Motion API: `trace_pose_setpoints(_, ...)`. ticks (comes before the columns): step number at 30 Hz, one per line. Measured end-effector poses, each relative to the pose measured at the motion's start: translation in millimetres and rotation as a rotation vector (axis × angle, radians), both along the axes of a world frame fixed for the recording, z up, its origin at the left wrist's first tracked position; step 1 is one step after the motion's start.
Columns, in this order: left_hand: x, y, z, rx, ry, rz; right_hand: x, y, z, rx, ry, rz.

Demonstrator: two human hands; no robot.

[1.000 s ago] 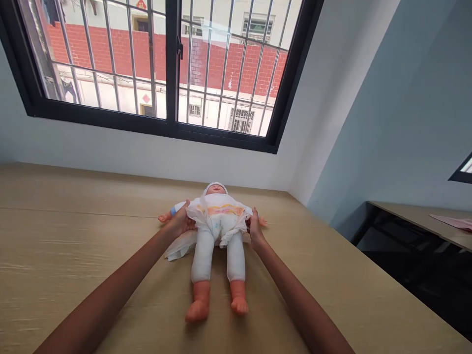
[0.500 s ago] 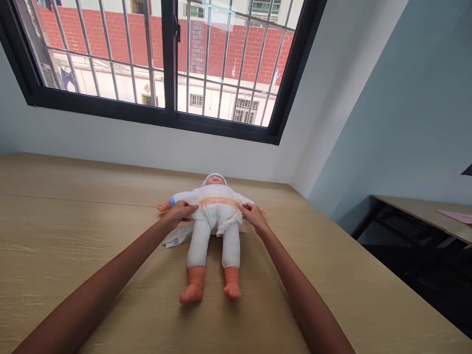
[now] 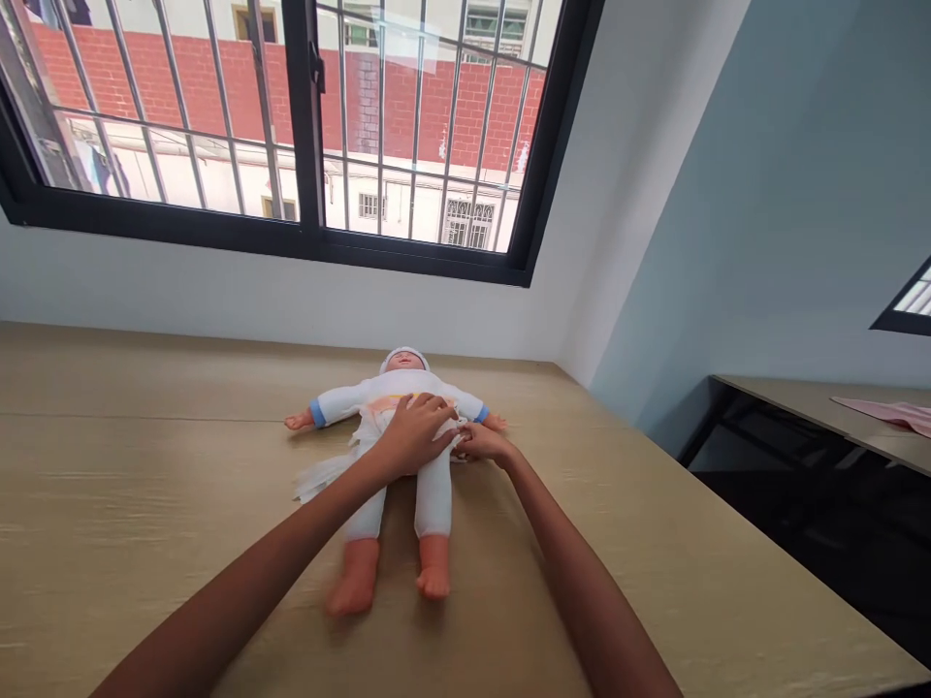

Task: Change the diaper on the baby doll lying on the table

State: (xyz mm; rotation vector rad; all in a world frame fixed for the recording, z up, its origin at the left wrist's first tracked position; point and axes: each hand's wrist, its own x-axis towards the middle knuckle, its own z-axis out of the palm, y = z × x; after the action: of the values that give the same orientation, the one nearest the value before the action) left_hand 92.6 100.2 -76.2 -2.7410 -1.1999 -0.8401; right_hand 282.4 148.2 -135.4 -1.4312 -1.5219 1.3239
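A baby doll (image 3: 434, 494) in white clothes with blue cuffs lies on its back on the wooden table, its feet toward me. Round its hips is a white diaper (image 3: 374, 419) with an orange and yellow band at the waist, partly hidden by my hands. My left hand (image 3: 418, 431) lies across the doll's middle, its fingers at the diaper's right side. Beside it, my right hand (image 3: 481, 441) pinches the diaper's right edge. White sheet-like material (image 3: 320, 477) sticks out at the doll's left side.
The wooden table (image 3: 181, 523) reaches back to the wall under a barred window (image 3: 311, 145). At the right stands another table (image 3: 786, 397) with a pink cloth (image 3: 883, 412) on it, a dark gap between the two.
My left hand has moved right, from the diaper's left side across the doll's middle to beside my right hand. The view has shifted slightly.
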Motion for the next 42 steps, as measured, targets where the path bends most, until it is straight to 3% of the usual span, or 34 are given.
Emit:
trace_pose_setpoints(7, 5, 15, -21.4, 0.066, 0.264, -0.042, 15, 8, 8.9, 0.001, 0.034, -0.138)
trace_pose_setpoints(20, 11, 2, -24.8, 0.132, 0.357, -0.039, 21, 14, 16.7, 0.055, 0.099, -0.268)
trace_pose_setpoints(25, 10, 4, -26.6, 0.098, 0.317, -0.011, 27, 9, 21.4, 0.056, 0.103, -0.193)
trace_pose_setpoints(32, 19, 13, -27.0, 0.044, 0.277, 0.079, 41, -7, 46.9, 0.046, 0.073, 0.017)
trace_pose_setpoints(37, 29, 30, -24.3, -0.010, 0.190, 0.137, 38, -12, 61.1, 0.087, 0.009, 0.101)
trace_pose_setpoints(42, 31, 41, -25.1, -0.051, 0.101, 0.183, 29, -16, 64.4, 0.134, -0.021, 0.130)
